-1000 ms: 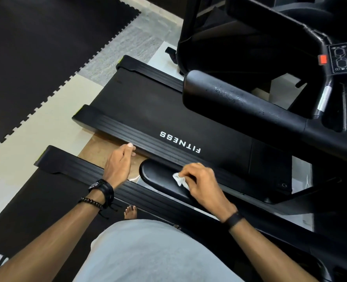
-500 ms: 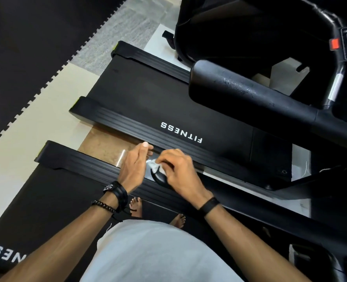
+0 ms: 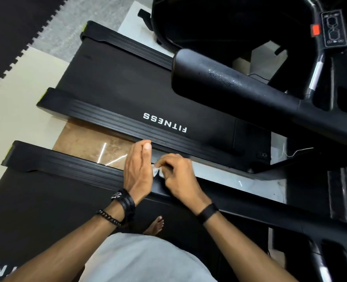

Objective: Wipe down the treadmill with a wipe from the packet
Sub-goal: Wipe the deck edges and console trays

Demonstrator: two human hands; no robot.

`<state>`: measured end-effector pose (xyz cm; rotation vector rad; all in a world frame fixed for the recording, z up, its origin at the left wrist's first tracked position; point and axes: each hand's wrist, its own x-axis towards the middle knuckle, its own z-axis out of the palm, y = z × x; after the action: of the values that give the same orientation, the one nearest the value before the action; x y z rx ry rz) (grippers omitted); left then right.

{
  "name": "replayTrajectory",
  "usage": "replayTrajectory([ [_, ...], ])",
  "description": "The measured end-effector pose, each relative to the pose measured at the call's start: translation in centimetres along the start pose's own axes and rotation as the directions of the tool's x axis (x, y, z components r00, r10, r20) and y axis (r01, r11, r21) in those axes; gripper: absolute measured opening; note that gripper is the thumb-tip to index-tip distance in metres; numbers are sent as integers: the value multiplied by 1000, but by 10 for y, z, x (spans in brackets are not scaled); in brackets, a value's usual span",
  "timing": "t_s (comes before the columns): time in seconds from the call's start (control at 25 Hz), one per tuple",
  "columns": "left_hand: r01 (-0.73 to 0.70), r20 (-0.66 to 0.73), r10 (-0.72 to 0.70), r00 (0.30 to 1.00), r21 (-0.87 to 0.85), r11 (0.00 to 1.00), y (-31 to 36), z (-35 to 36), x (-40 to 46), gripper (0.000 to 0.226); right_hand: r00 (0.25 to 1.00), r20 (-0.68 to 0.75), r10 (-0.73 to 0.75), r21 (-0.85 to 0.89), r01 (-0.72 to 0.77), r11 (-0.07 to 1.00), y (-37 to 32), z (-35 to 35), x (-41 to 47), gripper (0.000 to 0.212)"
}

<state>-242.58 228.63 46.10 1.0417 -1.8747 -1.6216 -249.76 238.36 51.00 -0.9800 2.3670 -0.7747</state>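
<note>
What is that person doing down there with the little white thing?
A person is standing on a black treadmill and cleaning it. Their right hand pinches a small crumpled white wipe at the treadmill's side. The left hand is held flat beside it, fingers straight, seemingly holding nothing. A second treadmill marked FITNESS stands alongside, with a strip of brown floor between them.

Lighting was dim and even, glare streaked the brown floor tile [image 3: 99, 148], edges bowed, and both hands were motion-blurred.
</note>
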Motion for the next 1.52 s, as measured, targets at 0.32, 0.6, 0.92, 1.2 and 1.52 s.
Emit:
replayTrajectory([
  [0.32, -29, -44, 30, 999, 15, 999, 3, 1, 1, 55, 926, 116, 358, -163, -338, 927, 84, -43, 12, 16],
  [0.6, -51, -79, 51, 996, 4, 999, 8, 0, -2, 54, 963, 251, 96, 72, -117, 990, 27, -10, 46, 13],
  [0.92, -121, -29, 123, 992, 67, 990, 10, -1, -4, 54, 875, 364, 320, -208, -259, 943, 40, -12, 60, 32],
  [1.2, -125, -46, 129, 991, 76, 989, 14, -11, -11, 60, 992, 124, -6, 3, 5, 1000, -11, -8, 26, 24],
  [1.52, -330, 455, 207, 866, 211, 920, 35, -43, -24, 29, 952, -297, -75, -88, 51, 995, 27, -29, -80, 23],
])
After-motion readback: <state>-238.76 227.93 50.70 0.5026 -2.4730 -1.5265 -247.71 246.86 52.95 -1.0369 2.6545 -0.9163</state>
